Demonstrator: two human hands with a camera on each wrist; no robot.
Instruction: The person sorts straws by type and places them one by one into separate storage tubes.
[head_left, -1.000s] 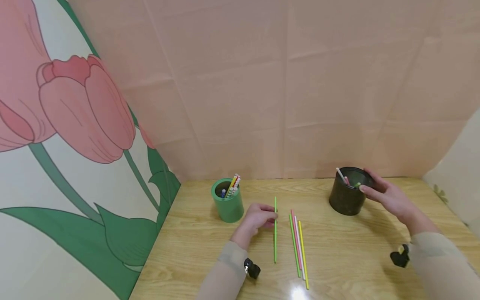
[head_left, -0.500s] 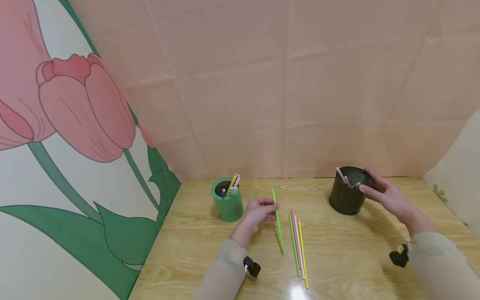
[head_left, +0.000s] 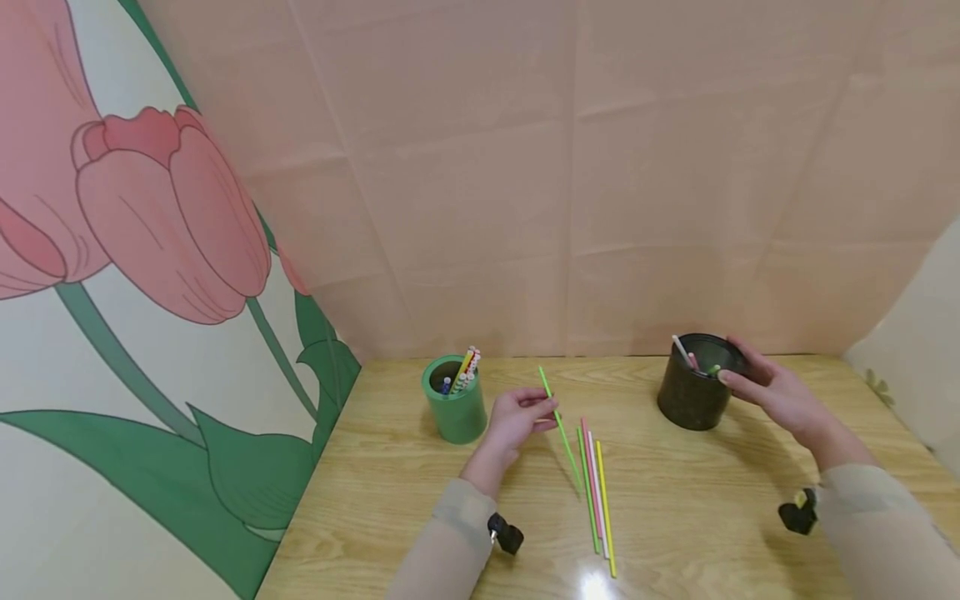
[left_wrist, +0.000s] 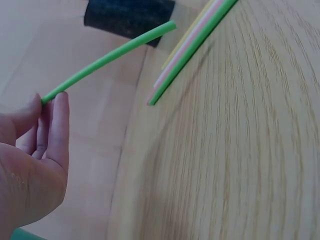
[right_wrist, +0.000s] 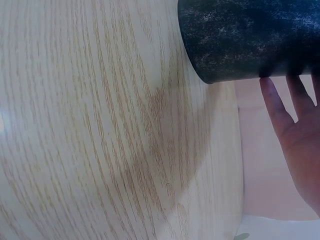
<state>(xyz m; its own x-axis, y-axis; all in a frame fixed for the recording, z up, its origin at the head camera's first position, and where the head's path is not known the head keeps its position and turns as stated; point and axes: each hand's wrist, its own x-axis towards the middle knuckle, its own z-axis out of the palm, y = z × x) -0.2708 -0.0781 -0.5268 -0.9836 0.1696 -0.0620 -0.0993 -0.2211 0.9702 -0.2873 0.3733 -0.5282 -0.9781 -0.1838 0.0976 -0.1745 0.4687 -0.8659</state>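
My left hand [head_left: 517,421] pinches a thin green stick [head_left: 567,446] between thumb and fingertips near its upper end. The stick slants down to the right. In the left wrist view, the green stick [left_wrist: 115,54] is raised, its far end pointing toward the sticks on the table. Those lie side by side: green [head_left: 587,479], pink, white and yellow [head_left: 607,508]. At the right, my right hand [head_left: 780,404] holds the upright black cup [head_left: 686,400], thumb at the near rim and fingers around the far side. White, pink and green stick ends show inside that cup.
A green cup [head_left: 459,417] with several patterned pens or sticks inside stands just left of my left hand. The wooden table [head_left: 360,492] meets a pink cloth backdrop [head_left: 480,208] behind the cups. A tulip-painted wall [head_left: 165,350] borders the left side.
The green stick in my left hand has tilted, its upper end moving left and its lower end swinging right. The hand has risen slightly. My right hand and the black cup stay in place.
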